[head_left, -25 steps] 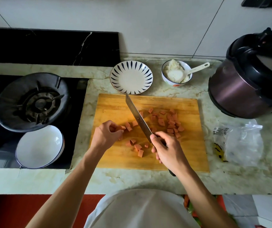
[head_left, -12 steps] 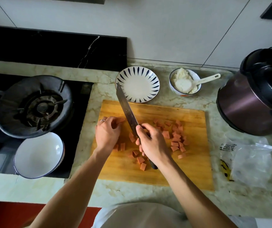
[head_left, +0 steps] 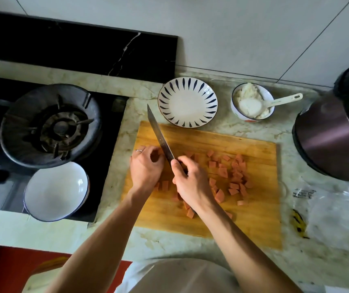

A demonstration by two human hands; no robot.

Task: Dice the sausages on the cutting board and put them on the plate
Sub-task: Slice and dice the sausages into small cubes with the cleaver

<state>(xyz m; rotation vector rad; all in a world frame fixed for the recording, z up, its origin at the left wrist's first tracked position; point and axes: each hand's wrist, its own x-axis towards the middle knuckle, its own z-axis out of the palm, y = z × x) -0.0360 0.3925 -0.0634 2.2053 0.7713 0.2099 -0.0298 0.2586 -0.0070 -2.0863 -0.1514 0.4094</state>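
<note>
Head view: near the centre of the frame the right hand (head_left: 192, 182) has its fingers clenched round the grip of the knife (head_left: 161, 136), whose blade runs up and left, its tip just off the top left corner of the board (head_left: 254, 218) and near the plate (head_left: 187, 102). The left hand (head_left: 146, 168) sits just left of the blade with fingers curled; it seems to pinch a last bit of sausage, though the piece itself is hidden, so I cannot tell for sure. Diced sausage (head_left: 232, 176) lies scattered on the board, most of it right of the hands, a few cubes below them. A second ago the blade lay further right across the board and the left hand sat lower; since then both hands have shifted left and up the board, the knife swinging with them toward the plate. I judge the dicing is nearly done and only a last cut or two is left before the cubes get moved; none is on the plate yet. On the table at upper right stand a rice bowl (head_left: 251, 102) and a cooker (head_left: 328, 140); at left, a stove (head_left: 49, 123) with a white bowl (head_left: 55, 191).
</note>
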